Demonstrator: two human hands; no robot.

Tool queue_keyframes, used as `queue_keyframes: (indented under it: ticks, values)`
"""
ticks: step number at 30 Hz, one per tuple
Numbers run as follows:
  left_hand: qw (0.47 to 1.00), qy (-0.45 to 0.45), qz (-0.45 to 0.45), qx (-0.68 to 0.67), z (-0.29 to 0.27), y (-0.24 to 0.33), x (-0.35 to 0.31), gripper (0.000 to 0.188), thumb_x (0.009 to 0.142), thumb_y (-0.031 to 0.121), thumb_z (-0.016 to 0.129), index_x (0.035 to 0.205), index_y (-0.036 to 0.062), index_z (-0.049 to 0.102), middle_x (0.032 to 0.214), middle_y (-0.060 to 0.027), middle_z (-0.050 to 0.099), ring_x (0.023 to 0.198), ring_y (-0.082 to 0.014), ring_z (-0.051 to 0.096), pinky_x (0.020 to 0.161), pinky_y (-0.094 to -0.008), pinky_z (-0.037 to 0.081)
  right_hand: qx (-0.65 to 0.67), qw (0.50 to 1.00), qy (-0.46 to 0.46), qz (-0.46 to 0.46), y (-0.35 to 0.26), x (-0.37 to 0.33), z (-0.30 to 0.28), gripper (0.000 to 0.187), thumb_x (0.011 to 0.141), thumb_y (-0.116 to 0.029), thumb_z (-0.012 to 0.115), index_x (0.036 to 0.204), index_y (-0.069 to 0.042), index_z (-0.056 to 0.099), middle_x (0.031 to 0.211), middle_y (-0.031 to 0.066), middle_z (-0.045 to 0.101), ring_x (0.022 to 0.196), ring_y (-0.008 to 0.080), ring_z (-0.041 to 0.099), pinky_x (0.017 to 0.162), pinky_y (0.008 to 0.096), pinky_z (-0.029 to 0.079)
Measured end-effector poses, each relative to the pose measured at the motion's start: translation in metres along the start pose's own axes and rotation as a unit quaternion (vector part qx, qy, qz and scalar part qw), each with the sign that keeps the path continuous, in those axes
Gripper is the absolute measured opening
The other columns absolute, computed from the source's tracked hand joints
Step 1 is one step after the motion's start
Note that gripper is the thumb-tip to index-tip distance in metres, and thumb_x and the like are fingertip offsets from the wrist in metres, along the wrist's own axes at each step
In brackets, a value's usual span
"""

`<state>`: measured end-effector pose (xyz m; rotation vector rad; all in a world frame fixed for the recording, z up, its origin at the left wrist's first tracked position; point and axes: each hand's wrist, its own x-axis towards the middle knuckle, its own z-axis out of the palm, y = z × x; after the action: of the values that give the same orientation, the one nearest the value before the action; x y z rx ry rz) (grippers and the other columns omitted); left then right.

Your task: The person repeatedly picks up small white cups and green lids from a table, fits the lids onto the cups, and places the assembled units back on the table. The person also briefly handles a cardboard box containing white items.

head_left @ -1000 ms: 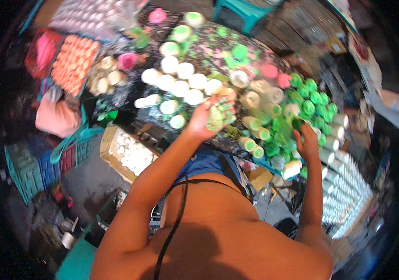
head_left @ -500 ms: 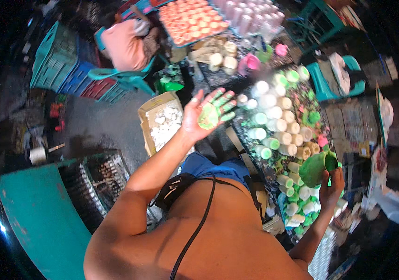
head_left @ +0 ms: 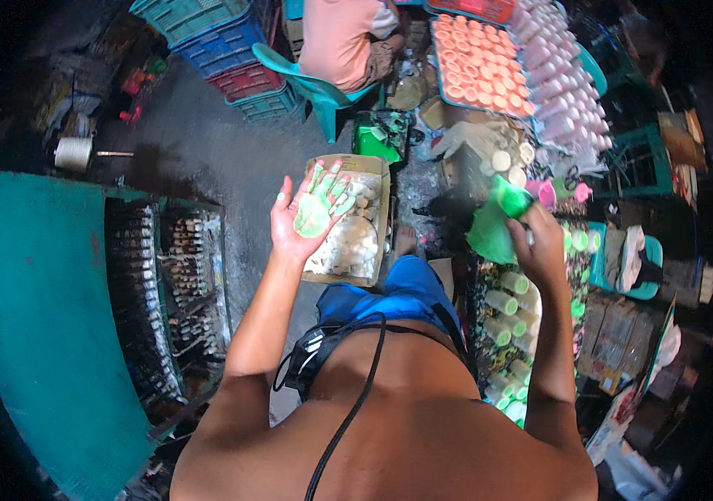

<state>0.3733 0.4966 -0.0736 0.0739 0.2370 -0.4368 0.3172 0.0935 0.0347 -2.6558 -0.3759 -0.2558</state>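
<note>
Head cam view, looking down at a bare-backed person's two hands. L hand (head_left: pixel 311 213): palm up, unclenched, fingers spread, a pale-green paint-like smear across palm & fingers; it shows in front of an open cardboard box (head_left: pixel 385 200) w/ whitish chunks inside. R hand (head_left: pixel 538 244): grasping a green pot (head_left: pixel 493 230) by its rim, fingers near the dark mouth; pot is tilted, mouth toward upper R, a bit blurred. Pot shows R of center, at the far end of a dark table (head_left: pixel 478 292); can't tell how high it's held. On the table, btwn the person's torso & R forearm: several whitish cylinders (head_left: pixel 503 302) w/ green ends. Just beyond the pot: a pink cup (head_left: pixel 543 194) & a pile of pale cloth (head_left: pixel 472 138). Farther up: tray of orange cups (head_left: pixel 482 63), next to rows of pale-pink cylinders (head_left: pixel 558 92). Top center: another person (head_left: pixel 340 42) in a peach top, seated on a teal chair (head_left: pixel 323 92), w/ stacked crates (head_left: pixel 219 50) to the L. Far L: big green panel (head_left: pixel 43 309) beside a dark rack (head_left: pixel 194 267). Bottom center: person's blue shorts (head_left: pixel 415 288) & a black cord (head_left: pixel 356 413) down the back.
</note>
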Motion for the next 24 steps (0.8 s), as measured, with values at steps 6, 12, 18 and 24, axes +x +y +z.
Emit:
queue_keyframes:
  ticks: [6, 12, 18, 24]
  values:
    - [0.987, 0.127, 0.1, 0.017, -0.049, 0.033, 0.004, 0.047, 0.104, 0.04, 0.049, 0.143, 0.0136, 0.052, 0.146, -0.0086, 0.055, 0.13, -0.0305, 0.053, 0.108, -0.0534, 0.043, 0.059, 0.996, -0.052, -0.03, 0.046, 0.143, 0.139, 0.021, 0.092, -0.021, 0.068, 0.095, -0.001, 0.061, 0.092, 0.0221, 0.061, 0.086, 0.0441, 0.062, 0.074, 0.0503, 0.049]
    - [0.925, 0.331, 0.187, 0.012, -0.096, 0.029, 0.017, 0.039, 0.103, 0.04, 0.052, 0.134, 0.0164, 0.058, 0.133, -0.003, 0.063, 0.117, -0.0249, 0.06, 0.1, -0.0462, 0.048, 0.081, 0.994, -0.076, -0.004, 0.138, 0.25, 0.324, 0.026, 0.093, -0.024, 0.067, 0.088, 0.001, 0.059, 0.089, 0.0245, 0.061, 0.085, 0.0457, 0.061, 0.073, 0.0527, 0.048]
    - [0.896, 0.4, 0.191, 0.007, -0.115, 0.012, 0.073, 0.041, 0.104, 0.041, 0.047, 0.133, 0.0149, 0.058, 0.134, -0.0038, 0.062, 0.118, -0.0261, 0.059, 0.101, -0.0472, 0.048, 0.1, 0.991, -0.07, 0.06, 0.236, 0.306, 0.474, 0.025, 0.095, -0.022, 0.064, 0.09, 0.001, 0.06, 0.094, 0.0251, 0.062, 0.091, 0.0464, 0.06, 0.078, 0.0535, 0.046]
    - [0.889, 0.428, 0.158, 0.035, -0.124, 0.001, 0.127, 0.048, 0.103, 0.043, 0.046, 0.139, 0.0123, 0.053, 0.139, -0.0086, 0.059, 0.12, -0.0287, 0.058, 0.101, -0.048, 0.049, 0.046, 0.991, -0.114, 0.055, 0.285, 0.339, 0.541, 0.023, 0.097, -0.023, 0.062, 0.094, 0.0, 0.061, 0.099, 0.023, 0.062, 0.094, 0.0457, 0.058, 0.081, 0.0533, 0.046]
